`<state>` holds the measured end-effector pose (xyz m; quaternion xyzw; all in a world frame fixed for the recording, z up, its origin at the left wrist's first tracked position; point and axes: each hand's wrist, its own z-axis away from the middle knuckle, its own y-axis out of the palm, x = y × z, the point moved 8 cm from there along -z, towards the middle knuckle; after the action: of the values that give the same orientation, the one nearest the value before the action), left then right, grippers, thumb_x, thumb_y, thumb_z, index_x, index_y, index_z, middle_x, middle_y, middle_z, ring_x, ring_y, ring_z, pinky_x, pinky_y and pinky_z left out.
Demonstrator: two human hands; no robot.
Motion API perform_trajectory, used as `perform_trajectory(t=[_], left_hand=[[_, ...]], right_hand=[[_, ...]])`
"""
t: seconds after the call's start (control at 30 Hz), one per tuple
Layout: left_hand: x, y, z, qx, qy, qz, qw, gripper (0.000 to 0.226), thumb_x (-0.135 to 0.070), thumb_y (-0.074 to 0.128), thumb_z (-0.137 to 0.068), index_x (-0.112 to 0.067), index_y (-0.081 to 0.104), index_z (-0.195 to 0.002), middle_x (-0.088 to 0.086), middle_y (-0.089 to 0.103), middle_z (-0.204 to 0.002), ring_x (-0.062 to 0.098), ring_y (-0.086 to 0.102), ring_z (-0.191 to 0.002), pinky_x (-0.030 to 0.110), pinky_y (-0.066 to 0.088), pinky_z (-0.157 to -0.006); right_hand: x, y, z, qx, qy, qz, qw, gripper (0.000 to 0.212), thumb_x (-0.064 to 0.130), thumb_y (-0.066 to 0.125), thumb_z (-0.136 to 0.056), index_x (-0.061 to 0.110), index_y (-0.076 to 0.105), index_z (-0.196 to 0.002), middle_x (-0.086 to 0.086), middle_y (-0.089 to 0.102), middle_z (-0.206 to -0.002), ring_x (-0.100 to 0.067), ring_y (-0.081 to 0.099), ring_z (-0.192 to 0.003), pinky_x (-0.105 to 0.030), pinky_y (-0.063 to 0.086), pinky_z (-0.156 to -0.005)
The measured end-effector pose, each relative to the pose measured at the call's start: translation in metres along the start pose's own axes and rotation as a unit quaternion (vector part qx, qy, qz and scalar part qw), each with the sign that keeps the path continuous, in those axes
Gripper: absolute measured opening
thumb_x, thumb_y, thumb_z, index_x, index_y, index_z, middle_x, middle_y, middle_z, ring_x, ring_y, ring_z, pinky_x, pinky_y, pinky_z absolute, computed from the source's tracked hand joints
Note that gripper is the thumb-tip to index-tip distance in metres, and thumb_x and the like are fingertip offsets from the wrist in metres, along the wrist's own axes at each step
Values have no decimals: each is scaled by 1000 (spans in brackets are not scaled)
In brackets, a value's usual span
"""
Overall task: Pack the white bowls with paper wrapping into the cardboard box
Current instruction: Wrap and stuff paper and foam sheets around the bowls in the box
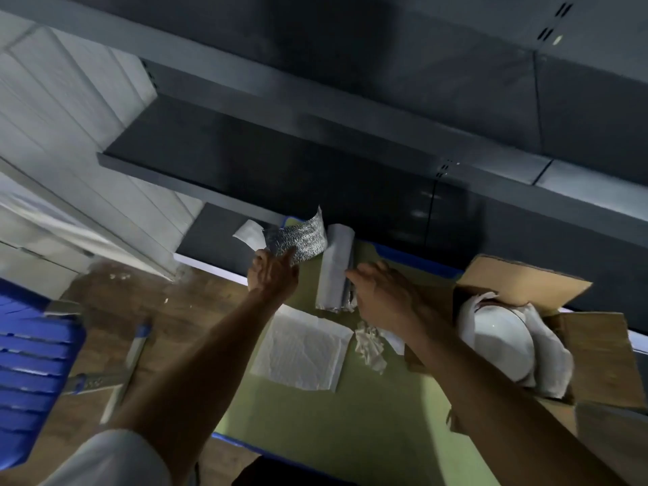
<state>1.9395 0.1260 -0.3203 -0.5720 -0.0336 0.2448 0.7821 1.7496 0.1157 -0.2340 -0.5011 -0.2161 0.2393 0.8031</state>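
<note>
Green mat (350,415) mid-frame: my left hand (271,271) pinches a paper sheet (298,236), right hand (382,296) spread on the grey paper roll (335,268); white bowls (501,338) (wrapped) already fill the brown cardboard box (596,359).

White bowls (499,340), paper-wrapped (550,359), stand on edge inside the open cardboard box (596,345).

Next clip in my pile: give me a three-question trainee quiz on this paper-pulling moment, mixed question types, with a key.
1. True or false: the cardboard box is empty.
2. Which hand rests on the paper roll? A) left hand B) right hand C) neither
3. Fill in: the flat paper sheet lies on the ____ mat.

Key:
1. False; a white bowl sits in it with paper wrapping around it.
2. B; the left hand pulls the loose sheet end away from the roll.
3. Green.
</note>
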Motion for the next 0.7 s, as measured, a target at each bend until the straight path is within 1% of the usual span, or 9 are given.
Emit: perform_trajectory(t=[0.07,0.13,0.23,0.3,0.4,0.5,0.57,0.6,0.7], left_hand=[[-2,2,-1,-2,5,6,1000,38,-43,47,-97,-35,47,-134,18,46,-127,35,49,-115,43,48,-86],[-2,2,-1,-18,12,17,1000,31,-37,54,-94,-24,54,-122,15,48,-127,34,49,-115,44,49,-84],[2,-4,1,-71,25,41,996,34,-27,58,-92,-11,57,-122,11,53,-127,30,48,-117,41,49,-86],[7,-14,5,-114,29,96,988,36,-23,59,-93,-7,58,-124,9,54,-129,28,51,-117,38,49,-86],[16,-40,17,-190,16,204,960,31,-21,60,-94,-7,64,-122,7,59,-126,23,63,-104,29,49,-80],[12,-73,38,-265,57,274,923,17,-15,63,-94,-10,71,-108,3,66,-114,13,68,-89,21,55,-76],[5,-94,54,-292,84,310,901,13,-8,64,-92,-10,72,-101,1,67,-106,9,67,-83,15,55,-75],[0,-104,62,-302,95,320,893,14,-4,63,-91,-10,72,-99,0,66,-103,7,66,-81,12,53,-74],[-20,-130,81,-312,121,344,877,18,3,61,-89,-9,70,-99,-3,62,-101,5,63,-82,14,53,-73]], right_hand=[[0,2,-4,3,0,1,1000,60,21,57,-88,19,35,-143,-5,45,-138,-27,40,-124,-38,35,-103],[-1,4,-6,3,-1,-1,1000,60,22,57,-88,19,35,-144,-5,45,-138,-26,41,-123,-37,35,-103],[-2,2,-8,-12,0,-17,1000,59,23,57,-90,20,35,-144,-3,44,-140,-25,40,-125,-37,36,-104],[-1,-1,-11,-30,-1,-40,999,56,23,56,-91,21,37,-144,-2,45,-140,-23,41,-125,-39,38,-103],[-1,-11,-10,-54,4,-89,995,51,22,51,-95,20,38,-144,-1,45,-141,-21,43,-125,-39,41,-102],[-2,-25,-4,-85,8,-136,987,48,20,49,-97,19,40,-144,-2,46,-141,-20,44,-126,-33,41,-100],[-5,-38,2,-113,10,-165,980,44,21,47,-99,19,42,-142,-1,48,-140,-18,46,-126,-31,42,-97],[-8,-45,6,-127,11,-182,975,42,21,47,-99,20,43,-141,-1,49,-138,-19,48,-125,-31,43,-95],[-26,-66,21,-151,28,-239,959,46,24,47,-100,26,38,-145,-1,49,-141,-19,52,-123,-34,47,-96]])
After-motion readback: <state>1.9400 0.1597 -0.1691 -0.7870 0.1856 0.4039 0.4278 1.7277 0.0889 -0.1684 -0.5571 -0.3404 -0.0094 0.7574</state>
